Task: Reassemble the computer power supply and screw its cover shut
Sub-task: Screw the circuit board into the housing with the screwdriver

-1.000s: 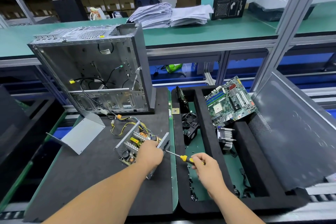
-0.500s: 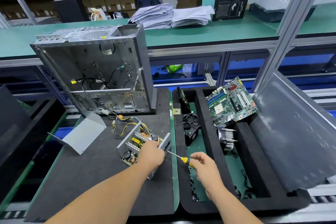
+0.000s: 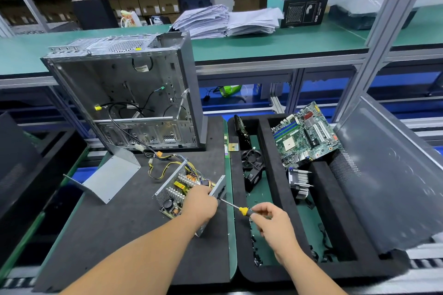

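At the far left of the black foam tabletop (image 3: 115,235) lies a bent grey sheet-metal cover (image 3: 109,178), well apart from the hands and not yet fitted. Behind it stands an empty grey steel computer case (image 3: 124,100) with its side open and loose cables hanging inside.

In the middle lies the open power supply unit with a perforated metal shell and exposed circuit board (image 3: 178,190); its yellow and black wires run toward the case. The left hand (image 3: 200,203) grasps the right side of this unit, with fingers curled over its edge, and steadies it. The right hand (image 3: 269,220) pinches the yellow-and-black handled screwdriver (image 3: 236,207) by its handle, and the thin shaft points at the grey side wall of the unit, with the tip at or very near it.

To the right, a black foam tray (image 3: 271,158) holds a green motherboard (image 3: 305,135), a black fan (image 3: 251,160) and a finned metal heatsink (image 3: 299,183).

I judge that the step in hand is driving a screw in the side wall, so the inner parts are being fixed. The next move probably calls for bringing the cover over the unit, aligning its holes, and then screwing it shut.
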